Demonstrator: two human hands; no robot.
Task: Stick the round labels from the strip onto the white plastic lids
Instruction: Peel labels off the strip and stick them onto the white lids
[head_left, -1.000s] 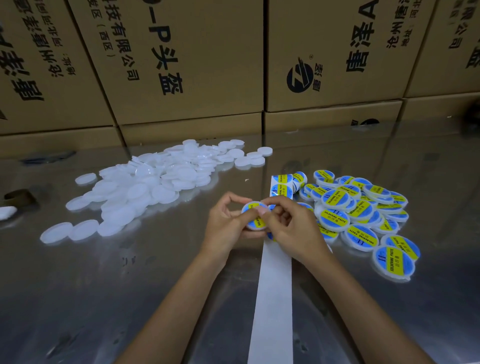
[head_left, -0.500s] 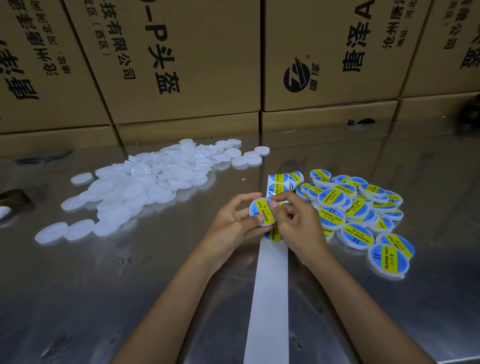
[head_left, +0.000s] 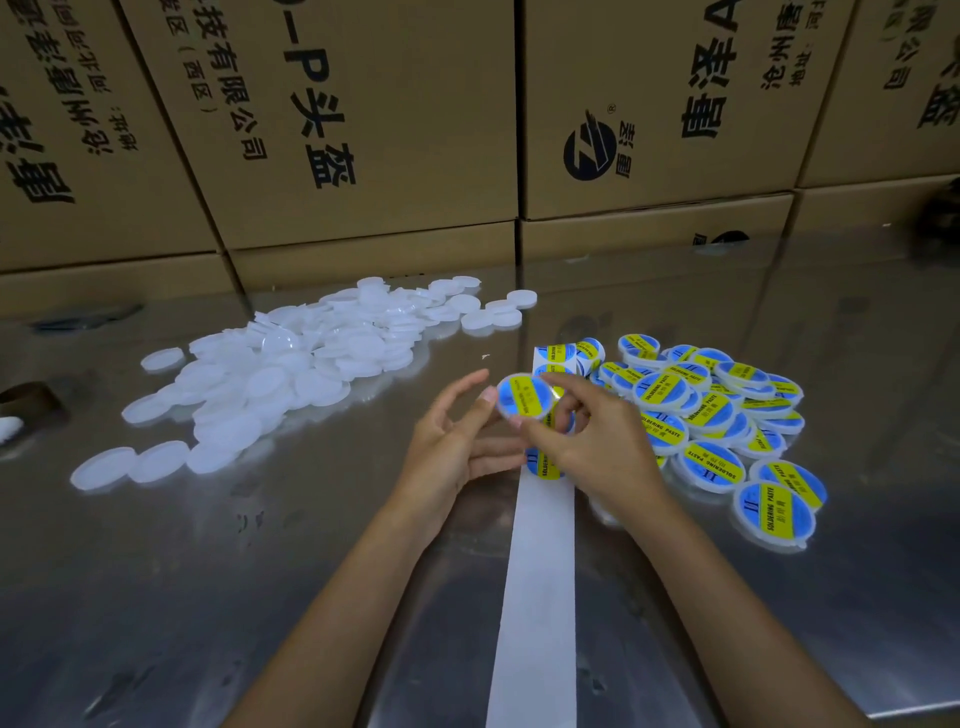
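Observation:
A white lid with a blue and yellow label (head_left: 523, 397) is held just above the table. My right hand (head_left: 602, 447) pinches it between index finger and thumb. My left hand (head_left: 452, 447) is beside it with fingers spread and nearly straight; its thumb tip touches the lid's left edge. The white label strip (head_left: 537, 597) runs from the near edge under both hands, with a label (head_left: 545, 466) showing below them and more labels at its far end (head_left: 558, 354). Plain white lids (head_left: 291, 374) lie heaped at the left. Labelled lids (head_left: 719, 415) are piled at the right.
The work lies on a shiny metal table (head_left: 260, 597). Printed cardboard boxes (head_left: 363, 130) form a wall along its far side. A dark object (head_left: 28, 400) and a white piece (head_left: 8, 430) sit at the left edge.
The labelled lid has passed from my left hand's grip into my right hand's pinch. My left fingers have opened and spread.

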